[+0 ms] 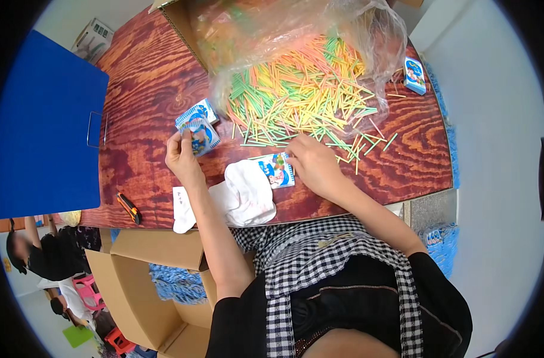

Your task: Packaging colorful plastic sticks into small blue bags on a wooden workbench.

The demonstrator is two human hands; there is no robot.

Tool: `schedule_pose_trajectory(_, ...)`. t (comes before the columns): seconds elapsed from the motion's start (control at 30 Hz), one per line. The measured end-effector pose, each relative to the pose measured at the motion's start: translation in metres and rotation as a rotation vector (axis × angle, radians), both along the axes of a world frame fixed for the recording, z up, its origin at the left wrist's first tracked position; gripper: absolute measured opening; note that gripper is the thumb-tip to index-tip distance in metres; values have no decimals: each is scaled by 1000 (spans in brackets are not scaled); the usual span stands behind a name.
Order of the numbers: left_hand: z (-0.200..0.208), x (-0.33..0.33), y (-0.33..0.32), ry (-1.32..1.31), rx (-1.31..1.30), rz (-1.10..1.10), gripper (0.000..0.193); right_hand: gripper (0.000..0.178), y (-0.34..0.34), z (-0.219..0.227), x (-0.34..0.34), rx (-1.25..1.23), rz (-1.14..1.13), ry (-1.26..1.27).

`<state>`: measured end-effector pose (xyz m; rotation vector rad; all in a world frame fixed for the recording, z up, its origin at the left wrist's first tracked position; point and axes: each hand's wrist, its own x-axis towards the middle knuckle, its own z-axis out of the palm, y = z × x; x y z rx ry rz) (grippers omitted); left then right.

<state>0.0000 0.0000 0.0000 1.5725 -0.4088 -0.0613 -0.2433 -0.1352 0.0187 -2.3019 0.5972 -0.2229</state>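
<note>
Left of the middle of the table, my left hand (182, 156) pinches a small blue-and-white printed packet (201, 136) between thumb and fingers. Another like it (200, 112) lies just beyond, partly covered. My right hand (315, 164) is curled, its fingertips at the right end of a third blue-and-white packet (277, 171) that lies flat. Whether those fingers grip its edge or hold something small is hidden. Beyond my right hand spreads a heap of thin coloured sticks (296, 89), green, yellow and pink. A crumpled white cloth (248, 194) touches the flat packet's left side.
Clear plastic bagging (385, 42) surrounds the sticks at a cardboard box (179, 27). One packet (414, 76) sits at the table's far right edge. A box cutter (129, 207) lies near left, beside a blue panel (45, 131). Below the edge stands an open carton (129, 286).
</note>
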Motion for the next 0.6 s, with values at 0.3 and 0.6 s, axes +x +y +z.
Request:
schedule_pose_trajectory(0.3,-31,23,-25,-404,243,420,14,27,8,-15,26,-244,-64,-139)
schedule_pose_trajectory(0.6,-2,1,-33,-369,135,419,24,8,3,-5,17,-447,-60,-375)
